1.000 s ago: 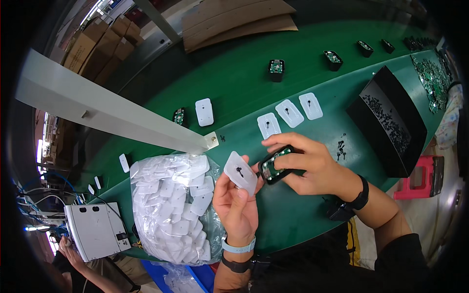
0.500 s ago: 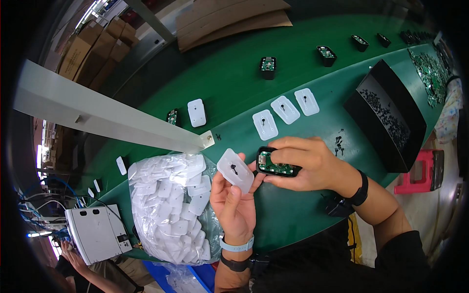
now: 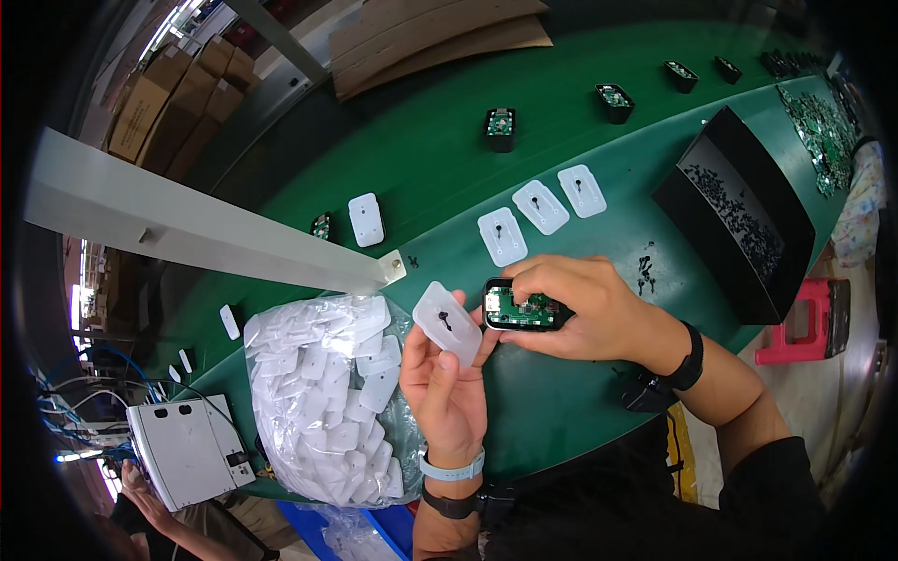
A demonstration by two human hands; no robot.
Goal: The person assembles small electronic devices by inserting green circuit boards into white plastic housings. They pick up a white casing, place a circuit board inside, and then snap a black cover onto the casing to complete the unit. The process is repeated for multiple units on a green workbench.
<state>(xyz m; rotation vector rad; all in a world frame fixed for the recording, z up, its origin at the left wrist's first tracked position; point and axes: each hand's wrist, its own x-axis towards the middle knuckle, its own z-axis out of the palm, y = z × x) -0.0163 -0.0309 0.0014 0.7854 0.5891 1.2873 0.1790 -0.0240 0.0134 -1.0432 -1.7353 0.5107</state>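
Observation:
My left hand (image 3: 443,397) grips a translucent white plastic cover (image 3: 438,316) with a small black part at its middle. Right beside it, my right hand (image 3: 585,304) holds a black housing (image 3: 524,326) with a green circuit board (image 3: 510,305) inside. The thumb lies along the housing's near side and the fingers curl over its board; the left fingertips come close to its left end. Beyond my hands three more white covers, the closest being a cover (image 3: 503,237), lie in a row, each with a small black part on it.
A bag of white covers (image 3: 323,402) lies at left, under a metal post (image 3: 206,220). Housings with boards, one a black housing (image 3: 500,131), stand along the green belt. At right are a black bin (image 3: 734,220) of small black parts, loose black parts (image 3: 646,268) and a circuit board pile (image 3: 818,131).
The view has shifted slightly. My right fingers have moved a little over the board, uncovering more of it, and the housing has turned slightly. Both hands keep their holds.

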